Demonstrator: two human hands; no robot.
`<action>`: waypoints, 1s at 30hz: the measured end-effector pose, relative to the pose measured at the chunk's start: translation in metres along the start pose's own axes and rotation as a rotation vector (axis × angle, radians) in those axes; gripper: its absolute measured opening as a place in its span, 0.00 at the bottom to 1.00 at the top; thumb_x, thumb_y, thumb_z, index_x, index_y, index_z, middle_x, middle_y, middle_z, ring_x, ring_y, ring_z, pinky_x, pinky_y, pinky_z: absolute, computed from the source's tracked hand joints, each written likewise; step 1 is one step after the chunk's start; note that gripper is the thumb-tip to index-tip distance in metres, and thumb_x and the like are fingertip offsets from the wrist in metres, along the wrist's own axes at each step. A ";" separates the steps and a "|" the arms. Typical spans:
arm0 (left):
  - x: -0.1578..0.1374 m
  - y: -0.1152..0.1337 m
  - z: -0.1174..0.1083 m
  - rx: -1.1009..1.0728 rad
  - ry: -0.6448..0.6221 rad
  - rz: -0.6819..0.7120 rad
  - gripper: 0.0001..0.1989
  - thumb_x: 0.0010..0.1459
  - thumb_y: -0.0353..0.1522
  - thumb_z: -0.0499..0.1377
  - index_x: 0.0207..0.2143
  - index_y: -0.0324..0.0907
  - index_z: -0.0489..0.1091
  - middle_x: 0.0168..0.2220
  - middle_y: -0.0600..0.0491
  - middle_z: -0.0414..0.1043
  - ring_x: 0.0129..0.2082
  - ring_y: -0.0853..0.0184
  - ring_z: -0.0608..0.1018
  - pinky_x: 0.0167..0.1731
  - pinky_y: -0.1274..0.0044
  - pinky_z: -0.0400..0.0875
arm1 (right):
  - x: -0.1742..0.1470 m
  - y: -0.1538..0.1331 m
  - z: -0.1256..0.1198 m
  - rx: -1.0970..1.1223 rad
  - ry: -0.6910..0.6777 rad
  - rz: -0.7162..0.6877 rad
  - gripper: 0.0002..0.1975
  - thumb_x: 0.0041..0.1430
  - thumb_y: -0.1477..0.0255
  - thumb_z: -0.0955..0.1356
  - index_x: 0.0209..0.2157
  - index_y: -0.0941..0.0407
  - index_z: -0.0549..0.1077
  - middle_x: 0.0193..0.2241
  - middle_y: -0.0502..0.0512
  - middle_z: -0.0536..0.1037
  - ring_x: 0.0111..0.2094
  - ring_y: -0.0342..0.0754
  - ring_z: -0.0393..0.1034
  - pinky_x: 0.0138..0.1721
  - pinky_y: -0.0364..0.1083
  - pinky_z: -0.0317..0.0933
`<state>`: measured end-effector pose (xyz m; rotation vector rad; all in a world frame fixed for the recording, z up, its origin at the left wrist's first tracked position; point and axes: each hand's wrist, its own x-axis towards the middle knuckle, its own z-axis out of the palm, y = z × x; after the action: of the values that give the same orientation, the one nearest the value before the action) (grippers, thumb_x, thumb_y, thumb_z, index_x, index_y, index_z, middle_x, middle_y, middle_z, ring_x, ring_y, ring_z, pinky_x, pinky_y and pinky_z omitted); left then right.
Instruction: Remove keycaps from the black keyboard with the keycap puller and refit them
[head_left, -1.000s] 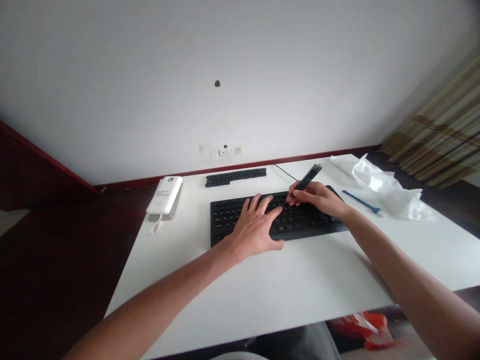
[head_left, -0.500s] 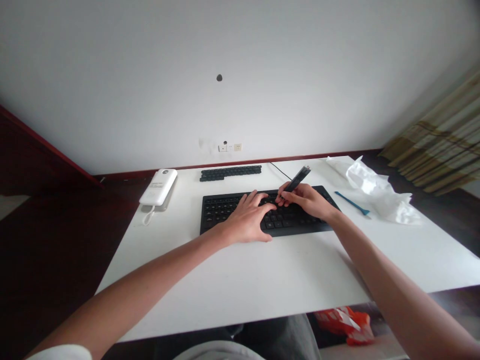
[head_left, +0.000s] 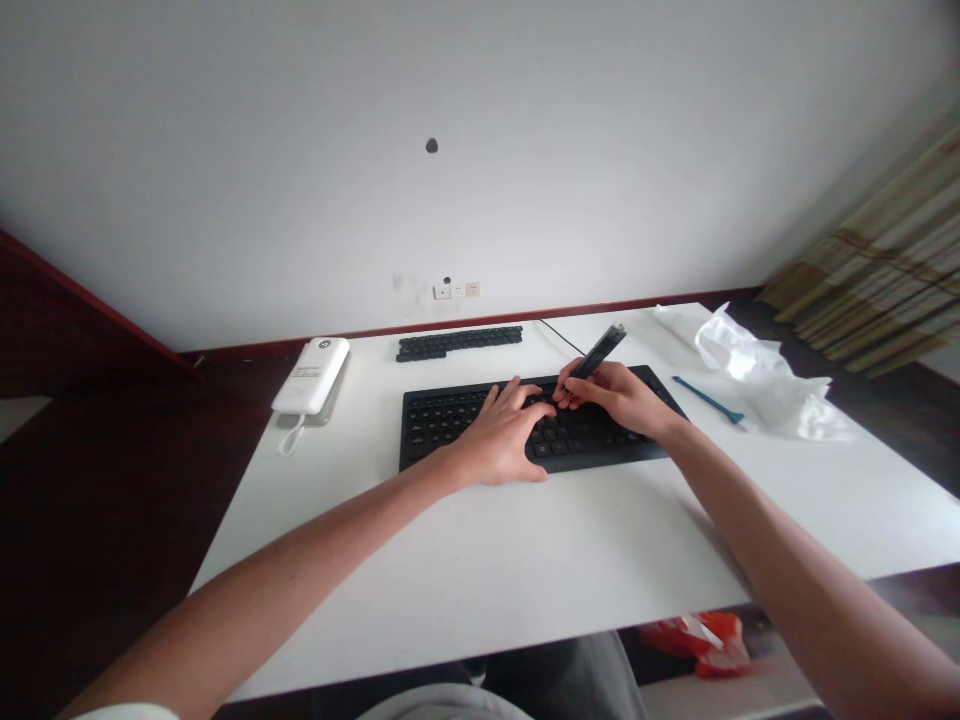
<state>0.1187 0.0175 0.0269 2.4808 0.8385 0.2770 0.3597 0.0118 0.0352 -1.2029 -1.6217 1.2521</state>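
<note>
A black keyboard (head_left: 442,425) lies on the white table, partly covered by both hands. My left hand (head_left: 501,440) rests over its middle, fingers spread and thumb at the front edge; it is open. My right hand (head_left: 611,393) is closed round a dark, thick pen-shaped tool (head_left: 604,347), held tilted with its upper end to the right. The tool's lower tip is hidden among the fingers, close to the keys and my left fingertips. Behind the keyboard, loose black keycaps (head_left: 459,343) lie in rows.
A white power bank (head_left: 311,375) with a strap lies at the left on something grey. On the right are a blue flat-ended stick (head_left: 709,400) and crumpled white plastic wrapping (head_left: 750,360). A thin black cable (head_left: 559,335) runs off the back. An orange-red bag (head_left: 709,642) shows below the table.
The view has shifted slightly. Both hands stay over the keyboard in nearly the same pose, and the right hand still holds the pen-shaped tool.
</note>
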 end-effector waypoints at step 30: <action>-0.018 0.022 0.005 0.203 0.122 0.044 0.22 0.54 0.33 0.69 0.52 0.51 0.74 0.67 0.49 0.59 0.73 0.41 0.48 0.69 0.44 0.45 | -0.008 -0.017 0.005 -0.240 -0.145 -0.101 0.16 0.67 0.55 0.68 0.42 0.53 0.78 0.39 0.56 0.81 0.39 0.55 0.75 0.42 0.52 0.69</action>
<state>0.1180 -0.0110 0.0334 2.6958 0.9018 0.3791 0.3536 0.0019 0.0500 -1.1779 -1.9597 1.1272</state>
